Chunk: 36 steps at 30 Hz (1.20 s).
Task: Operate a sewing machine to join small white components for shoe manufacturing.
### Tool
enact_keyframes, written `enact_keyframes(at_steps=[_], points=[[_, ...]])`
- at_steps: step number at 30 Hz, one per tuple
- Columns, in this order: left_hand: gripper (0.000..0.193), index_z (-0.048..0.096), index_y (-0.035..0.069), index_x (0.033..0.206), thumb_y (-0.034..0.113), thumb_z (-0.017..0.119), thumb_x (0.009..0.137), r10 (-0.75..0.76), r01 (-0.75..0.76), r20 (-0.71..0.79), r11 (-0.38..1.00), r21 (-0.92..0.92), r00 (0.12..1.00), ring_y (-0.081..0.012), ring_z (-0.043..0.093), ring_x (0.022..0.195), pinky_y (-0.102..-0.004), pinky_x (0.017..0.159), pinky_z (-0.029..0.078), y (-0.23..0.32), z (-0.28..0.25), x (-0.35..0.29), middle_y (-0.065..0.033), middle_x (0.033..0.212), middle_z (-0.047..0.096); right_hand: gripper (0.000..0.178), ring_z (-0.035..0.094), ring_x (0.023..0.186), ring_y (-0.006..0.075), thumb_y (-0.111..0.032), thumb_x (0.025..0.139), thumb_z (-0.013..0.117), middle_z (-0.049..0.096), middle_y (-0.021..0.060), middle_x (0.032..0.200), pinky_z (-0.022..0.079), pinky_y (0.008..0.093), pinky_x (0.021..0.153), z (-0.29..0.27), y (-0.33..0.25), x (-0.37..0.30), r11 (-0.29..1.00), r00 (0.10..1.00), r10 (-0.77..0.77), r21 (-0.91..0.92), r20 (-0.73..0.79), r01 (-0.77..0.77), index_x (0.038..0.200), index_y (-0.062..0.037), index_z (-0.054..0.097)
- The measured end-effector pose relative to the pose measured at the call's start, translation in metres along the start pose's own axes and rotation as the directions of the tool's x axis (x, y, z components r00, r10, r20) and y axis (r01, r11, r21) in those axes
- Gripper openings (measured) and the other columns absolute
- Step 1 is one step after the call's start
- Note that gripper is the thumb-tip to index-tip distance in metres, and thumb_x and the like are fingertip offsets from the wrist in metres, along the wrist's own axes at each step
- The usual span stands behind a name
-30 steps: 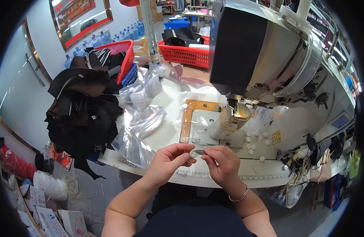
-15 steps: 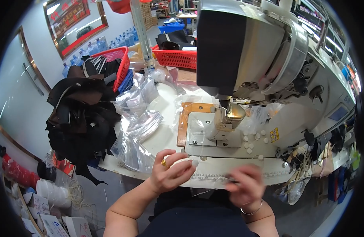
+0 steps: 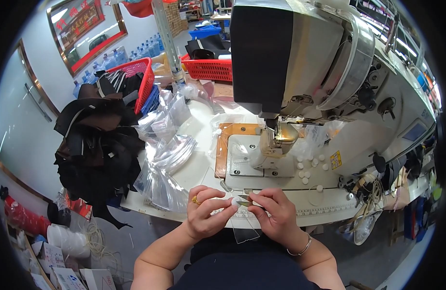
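My left hand [image 3: 209,211], with a gold ring, pinches a small white disc [image 3: 236,200] between thumb and fingertips. Close against it, my right hand [image 3: 274,212] is closed on a small pair of thread snips [image 3: 244,203], its narrow metal tips at the disc. A thin clear strand or film [image 3: 245,236] hangs below the hands. Both hands are over the front edge of the white sewing table [image 3: 300,195]. Just beyond stands a post-bed sewing machine [image 3: 276,145]. Several similar white discs [image 3: 307,174] lie right of its post.
Clear plastic bags [image 3: 162,166] cover the table's left side. A heap of black cut pieces [image 3: 99,145] hangs over the left edge. Red baskets [image 3: 211,70] stand behind. The machine head [image 3: 261,58] overhangs the right. Cord and bags [image 3: 373,198] hang at the right edge.
My right hand has moved left and up to meet my left hand, bringing the thread snips to the white disc. My left hand stays nearly in place.
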<state>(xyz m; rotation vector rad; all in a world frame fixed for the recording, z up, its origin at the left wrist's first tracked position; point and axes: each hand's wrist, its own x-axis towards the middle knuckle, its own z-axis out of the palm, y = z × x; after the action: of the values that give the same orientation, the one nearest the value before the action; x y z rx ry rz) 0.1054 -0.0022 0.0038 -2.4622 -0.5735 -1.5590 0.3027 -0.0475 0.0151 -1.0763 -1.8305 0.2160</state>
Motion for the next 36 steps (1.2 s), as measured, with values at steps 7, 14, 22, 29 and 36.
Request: enact_keyframes(at_steps=[7, 14, 22, 29, 36], points=[[0.029, 0.07, 0.013, 0.087, 0.002, 0.073, 0.061, 0.001, -0.001, -0.009, 1.0, 0.006, 1.0, -0.018, 0.059, 0.081, -0.0339, 0.073, 0.043, -0.001, 0.0, -0.003, 0.0024, 0.086, 0.059, 0.029, 0.062, 0.07, 0.0209, -0.01, 0.074, 0.075, 0.059, 0.0067, 0.089, 0.05, 0.0294, 0.057, 0.0, 0.001, 0.0, 1.0, 1.0, -0.016, -0.024, -0.015, 0.016, 0.102, -0.0055, 0.065], [0.027, 0.069, 0.014, 0.086, 0.003, 0.076, 0.062, 0.037, -0.036, -0.036, 0.999, 0.014, 0.999, -0.0183, 0.058, 0.081, -0.0334, 0.071, 0.043, -0.001, 0.003, -0.008, 0.0025, 0.088, 0.059, 0.028, 0.062, 0.072, 0.0223, -0.011, 0.074, 0.075, 0.059, 0.0079, 0.089, 0.051, 0.0297, 0.058, 0.008, -0.001, -0.006, 1.0, 0.998, -0.022, -0.012, -0.056, 0.021, 0.101, -0.0057, 0.066], [0.03, 0.068, 0.015, 0.085, 0.0, 0.078, 0.061, 0.069, -0.065, -0.076, 0.997, 0.048, 0.995, -0.0181, 0.058, 0.081, -0.033, 0.068, 0.044, -0.002, 0.006, -0.011, 0.0029, 0.089, 0.058, 0.026, 0.061, 0.068, 0.021, -0.011, 0.074, 0.075, 0.059, 0.0066, 0.086, 0.05, 0.0298, 0.056, 0.011, -0.005, -0.002, 0.999, 0.983, 0.008, 0.051, -0.182, 0.001, 0.098, -0.0058, 0.067], [0.028, 0.068, 0.013, 0.082, -0.001, 0.077, 0.061, 0.033, -0.032, -0.035, 0.999, 0.034, 0.999, -0.0187, 0.058, 0.08, -0.0331, 0.069, 0.045, 0.0, 0.005, -0.012, 0.0016, 0.087, 0.058, 0.024, 0.06, 0.068, 0.0235, -0.009, 0.077, 0.073, 0.059, 0.009, 0.087, 0.049, 0.0302, 0.055, 0.013, 0.009, -0.006, 0.999, 0.986, -0.023, -0.028, -0.166, 0.018, 0.098, -0.0048, 0.064], [0.023, 0.064, 0.005, 0.083, -0.009, 0.069, 0.065, -0.373, 0.365, 0.004, 0.907, -0.211, 0.928, -0.0226, 0.06, 0.075, -0.0303, 0.065, 0.049, -0.006, -0.003, 0.0, -0.0078, 0.086, 0.063, 0.023, 0.05, 0.067, 0.0116, -0.017, 0.09, 0.062, 0.052, 0.0072, 0.094, 0.042, 0.0226, 0.061, 0.007, 0.035, -0.01, 0.97, 0.954, 0.198, 0.184, -0.225, -0.158, 0.106, -0.001, 0.058]])
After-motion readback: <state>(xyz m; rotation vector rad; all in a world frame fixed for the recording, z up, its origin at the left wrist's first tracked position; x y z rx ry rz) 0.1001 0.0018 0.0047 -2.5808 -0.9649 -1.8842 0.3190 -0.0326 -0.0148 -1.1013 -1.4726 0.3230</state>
